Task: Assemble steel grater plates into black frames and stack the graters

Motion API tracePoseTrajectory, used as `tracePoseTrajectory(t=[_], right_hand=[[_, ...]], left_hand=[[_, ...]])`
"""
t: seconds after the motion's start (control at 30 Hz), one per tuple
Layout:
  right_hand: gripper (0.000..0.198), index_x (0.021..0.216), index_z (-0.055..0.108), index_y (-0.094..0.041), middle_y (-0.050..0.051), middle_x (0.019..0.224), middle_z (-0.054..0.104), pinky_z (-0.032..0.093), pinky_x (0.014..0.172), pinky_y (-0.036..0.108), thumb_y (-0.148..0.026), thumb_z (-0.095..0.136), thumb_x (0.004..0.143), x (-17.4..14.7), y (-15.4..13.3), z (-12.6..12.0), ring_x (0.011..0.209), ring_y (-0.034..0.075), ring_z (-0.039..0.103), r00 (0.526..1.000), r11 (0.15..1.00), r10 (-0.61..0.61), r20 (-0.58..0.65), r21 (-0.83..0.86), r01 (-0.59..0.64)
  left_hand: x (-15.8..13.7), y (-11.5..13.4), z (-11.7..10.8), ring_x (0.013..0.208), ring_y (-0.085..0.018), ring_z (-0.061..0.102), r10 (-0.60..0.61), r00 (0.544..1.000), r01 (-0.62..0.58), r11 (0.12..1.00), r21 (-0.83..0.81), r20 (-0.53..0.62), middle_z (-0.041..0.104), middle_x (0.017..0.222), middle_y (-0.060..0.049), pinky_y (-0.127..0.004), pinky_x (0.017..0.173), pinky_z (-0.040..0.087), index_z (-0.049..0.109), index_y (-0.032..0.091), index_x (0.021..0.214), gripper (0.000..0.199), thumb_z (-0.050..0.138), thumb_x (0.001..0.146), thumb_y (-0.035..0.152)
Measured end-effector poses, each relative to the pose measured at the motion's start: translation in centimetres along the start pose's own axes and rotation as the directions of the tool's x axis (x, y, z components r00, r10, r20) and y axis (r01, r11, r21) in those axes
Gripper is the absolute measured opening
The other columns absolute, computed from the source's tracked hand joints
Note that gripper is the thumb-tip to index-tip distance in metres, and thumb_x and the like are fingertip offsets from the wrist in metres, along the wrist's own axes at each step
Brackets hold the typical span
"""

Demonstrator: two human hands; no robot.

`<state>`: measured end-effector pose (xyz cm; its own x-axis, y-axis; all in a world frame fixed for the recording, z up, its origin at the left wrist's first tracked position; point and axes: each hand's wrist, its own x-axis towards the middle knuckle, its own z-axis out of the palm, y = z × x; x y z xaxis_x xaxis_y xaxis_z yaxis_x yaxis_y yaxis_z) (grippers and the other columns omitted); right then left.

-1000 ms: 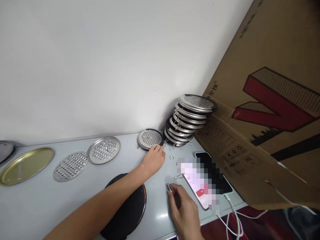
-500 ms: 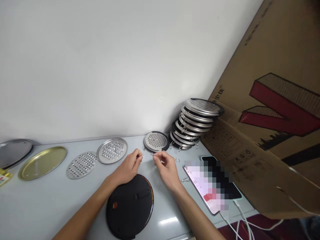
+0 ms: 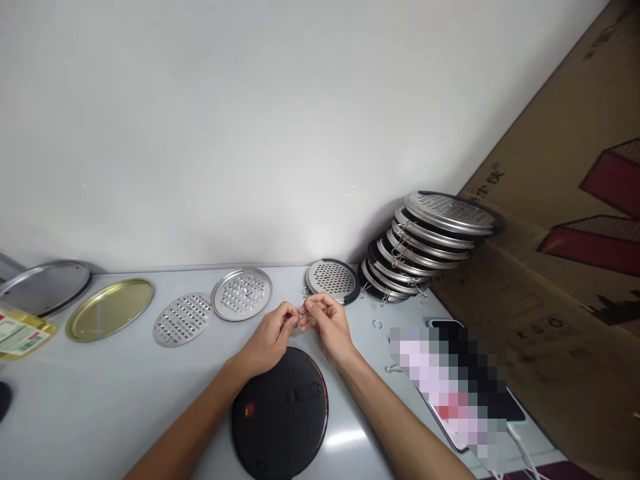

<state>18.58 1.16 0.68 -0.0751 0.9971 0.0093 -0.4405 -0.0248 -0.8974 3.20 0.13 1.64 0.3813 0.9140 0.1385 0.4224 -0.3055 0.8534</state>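
As their gap is closing, your left hand [image 3: 270, 340] and right hand [image 3: 329, 330] are pinching together a tiny metal piece [image 3: 301, 319], apparently making the work two-handed.

The left hand [image 3: 269, 340] and right hand [image 3: 330, 331] pinch a tiny shiny thing [image 3: 301, 319], too small and covered to tell. Fuzzy squares hide much of the two phones [image 3: 514, 409]. The big box [image 3: 540, 333] runs off the right side. On the left, the edge cuts a grey plate [image 3: 53, 285], a yellow packet [image 3: 25, 335], too blurry to read, and a dark thing [image 3: 4, 399].
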Motion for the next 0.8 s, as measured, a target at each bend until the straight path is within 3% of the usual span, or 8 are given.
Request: tracePoseTrajectory(t=[0.33,0.8], right_hand=[[0.025,0.078,0.062,-0.018,-0.003,0.063,0.068,0.055,0.047,0.022,-0.036,0.079,0.076,-0.1,0.07,-0.61,0.047,0.011,0.061,0.998,0.995,0.061,-0.015,0.084,-0.06],[0.029,0.074,0.062,-0.017,-0.002,0.061,0.068,0.056,0.044,0.017,-0.033,0.086,0.067,0.13,0.04,-0.78,0.044,0.007,0.058,0.975,0.934,0.222,0.013,0.283,-0.217]], left_hand=[[-0.54,0.98,-0.62,0.069,-0.014,0.05,0.039,0.997,-0.044,0.997,0.066,0.073,0.058,0.078,0.002,-0.026,0.067,0.037,0.053,0.021,0.091,0.019,0.038,0.099,0.029],[-0.58,0.2,-0.56,0.083,-0.016,0.058,0.106,0.99,-0.117,0.984,0.136,0.088,0.065,0.093,-0.002,-0.027,0.075,0.042,0.056,0.021,0.096,0.015,0.041,0.099,0.019]])
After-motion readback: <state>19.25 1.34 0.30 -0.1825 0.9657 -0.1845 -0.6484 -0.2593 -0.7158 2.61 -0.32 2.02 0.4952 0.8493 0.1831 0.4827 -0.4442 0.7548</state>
